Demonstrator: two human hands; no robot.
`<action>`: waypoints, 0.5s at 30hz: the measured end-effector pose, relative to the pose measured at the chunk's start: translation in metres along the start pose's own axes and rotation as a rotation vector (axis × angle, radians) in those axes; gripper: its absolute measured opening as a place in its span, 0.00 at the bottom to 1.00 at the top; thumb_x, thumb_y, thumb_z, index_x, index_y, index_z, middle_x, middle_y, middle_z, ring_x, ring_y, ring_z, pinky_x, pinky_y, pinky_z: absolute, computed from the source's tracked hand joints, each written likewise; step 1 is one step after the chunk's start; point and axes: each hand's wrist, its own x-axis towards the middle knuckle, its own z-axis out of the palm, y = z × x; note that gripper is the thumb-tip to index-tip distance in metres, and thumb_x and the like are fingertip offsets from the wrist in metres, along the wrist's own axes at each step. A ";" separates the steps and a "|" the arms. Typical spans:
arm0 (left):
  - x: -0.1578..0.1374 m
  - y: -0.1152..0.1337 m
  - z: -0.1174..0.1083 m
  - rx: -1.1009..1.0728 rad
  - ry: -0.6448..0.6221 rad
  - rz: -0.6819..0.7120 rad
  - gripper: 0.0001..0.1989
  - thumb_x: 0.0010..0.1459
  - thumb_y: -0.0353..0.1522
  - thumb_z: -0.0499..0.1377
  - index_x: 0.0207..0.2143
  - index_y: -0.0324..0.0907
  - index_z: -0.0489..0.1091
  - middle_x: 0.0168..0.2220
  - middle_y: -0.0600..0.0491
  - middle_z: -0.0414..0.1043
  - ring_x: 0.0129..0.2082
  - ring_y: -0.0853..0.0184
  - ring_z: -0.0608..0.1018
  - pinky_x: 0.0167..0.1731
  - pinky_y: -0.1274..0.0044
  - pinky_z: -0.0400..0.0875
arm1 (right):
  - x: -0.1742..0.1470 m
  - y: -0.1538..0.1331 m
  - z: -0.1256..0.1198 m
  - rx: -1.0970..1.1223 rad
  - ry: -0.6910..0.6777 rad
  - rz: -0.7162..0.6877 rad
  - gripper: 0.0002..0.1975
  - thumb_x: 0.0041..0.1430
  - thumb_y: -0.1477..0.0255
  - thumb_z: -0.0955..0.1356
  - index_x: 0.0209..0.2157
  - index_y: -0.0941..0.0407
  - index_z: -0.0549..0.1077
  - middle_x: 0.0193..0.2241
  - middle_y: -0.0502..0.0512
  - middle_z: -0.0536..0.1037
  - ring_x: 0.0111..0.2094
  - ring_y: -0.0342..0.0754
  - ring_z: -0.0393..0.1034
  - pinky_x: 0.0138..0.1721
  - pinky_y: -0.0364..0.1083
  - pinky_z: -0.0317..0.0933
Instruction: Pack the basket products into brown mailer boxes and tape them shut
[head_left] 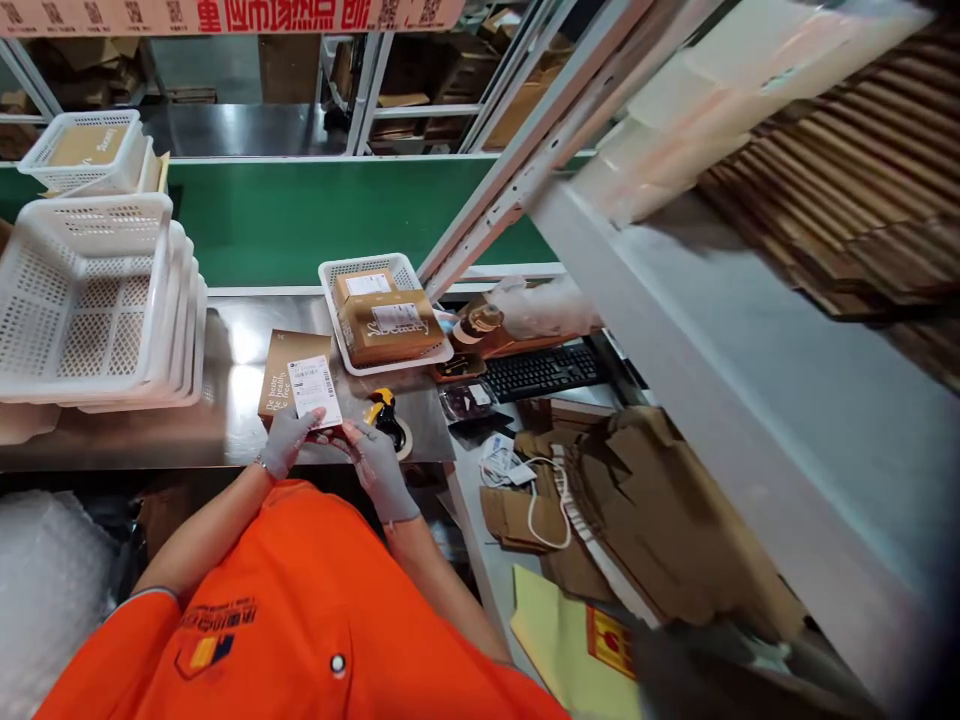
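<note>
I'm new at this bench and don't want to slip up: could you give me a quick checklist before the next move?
1. Gloves on: ok. Both the left hand and right hand wear pale gloves.
2. Box supported: ok. The box sits on the bench, just beyond the left hand.
3. Label print visible: ok. The label faces up, over the box.
4. Label stuck down: cannot tell. It may only be held there.
5. Tape handy: ok. The tape dispenser lies close to the right hand.
6. Basket empty: not ok. The basket holds two labelled boxes.
</note>
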 end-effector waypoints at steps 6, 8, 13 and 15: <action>0.017 0.016 -0.011 0.064 -0.084 -0.006 0.27 0.59 0.43 0.75 0.55 0.37 0.81 0.49 0.38 0.87 0.38 0.54 0.87 0.35 0.66 0.85 | 0.016 0.007 0.014 -0.033 0.104 -0.072 0.19 0.48 0.51 0.82 0.31 0.52 0.86 0.35 0.55 0.88 0.40 0.58 0.83 0.52 0.59 0.78; 0.021 0.020 -0.015 0.138 -0.102 -0.005 0.25 0.60 0.44 0.73 0.53 0.37 0.81 0.47 0.39 0.87 0.39 0.54 0.87 0.38 0.64 0.85 | 0.023 0.011 0.017 -0.057 0.151 -0.105 0.19 0.47 0.52 0.82 0.30 0.53 0.86 0.33 0.55 0.88 0.39 0.57 0.82 0.52 0.58 0.77; 0.027 0.030 -0.025 0.565 0.090 0.254 0.25 0.54 0.33 0.76 0.54 0.38 0.80 0.58 0.35 0.82 0.64 0.42 0.80 0.68 0.52 0.72 | 0.037 0.019 0.023 -0.163 0.264 -0.186 0.19 0.50 0.52 0.81 0.29 0.53 0.85 0.31 0.54 0.86 0.39 0.56 0.79 0.50 0.57 0.75; 0.027 0.035 -0.032 0.648 0.042 0.402 0.22 0.55 0.32 0.74 0.53 0.39 0.81 0.62 0.35 0.79 0.70 0.43 0.74 0.73 0.54 0.65 | 0.042 0.023 0.024 -0.213 0.271 -0.202 0.19 0.50 0.51 0.81 0.29 0.53 0.84 0.30 0.53 0.86 0.38 0.55 0.79 0.50 0.57 0.75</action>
